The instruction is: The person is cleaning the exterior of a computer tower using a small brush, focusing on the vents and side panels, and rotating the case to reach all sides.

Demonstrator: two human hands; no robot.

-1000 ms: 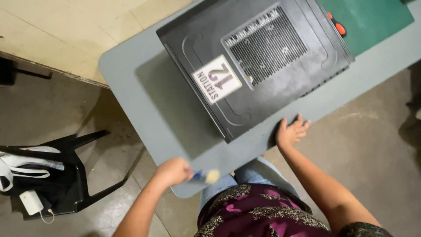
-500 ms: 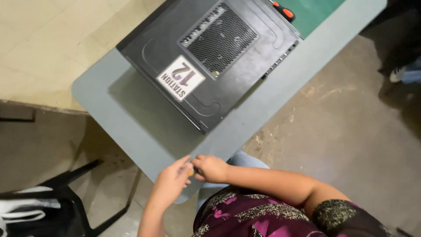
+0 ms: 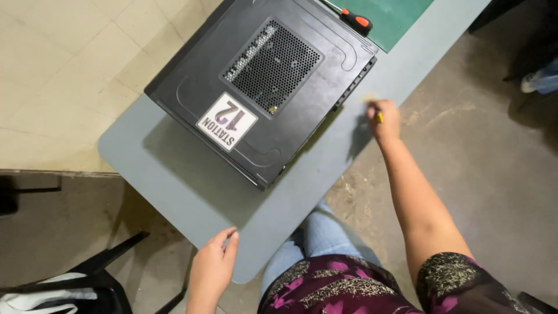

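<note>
Since a moment ago the hands have parted. The left hand [image 3: 214, 268] lies flat and empty on the near edge of the grey tabletop [image 3: 174, 174]. The black computer case [image 3: 261, 87], vented and stickered, sits centre. Right of the case, the right hand [image 3: 384, 119] pinches a small yellow tool [image 3: 379, 116].

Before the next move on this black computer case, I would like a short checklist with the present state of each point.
1. Black metal computer case lies flat on the grey table: ok.
2. Right hand grips a small yellow-and-dark object; kind of object: cannot tell.
3. Left hand rests on the table edge, holding nothing: ok.
4. Orange-handled screwdriver lies on the green mat, beyond the case: ok.
5. Screws on the case's side: cannot tell.
</note>
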